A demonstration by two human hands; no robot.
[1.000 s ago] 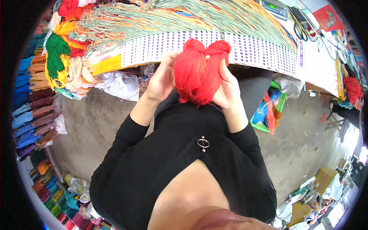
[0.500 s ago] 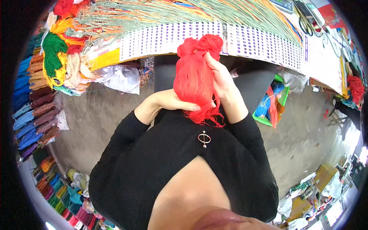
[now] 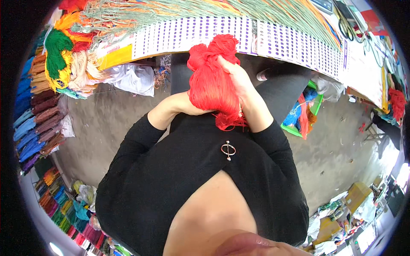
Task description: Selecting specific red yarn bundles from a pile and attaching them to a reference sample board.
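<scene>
Centrally, in the upper middle of the frame, a bundle of red yarn [image 3: 212, 85] is held before a black sweater [image 3: 188, 166], its bunched top overlapping a white dotted sheet [image 3: 171, 40]. The bundle's underside is hidden, as are the fingers of the left hand [image 3: 184, 103], which passes beneath the lower part from the left; how far they close cannot be told. The right hand [image 3: 239, 79] grips the bundle from the right, thumb across the front below the bunched top, other fingers concealed. Both elbows are bent, forearms angled inward. Pale green threads [image 3: 205, 8] and a scale [image 3: 323, 5] are cut off by the upper edge.
</scene>
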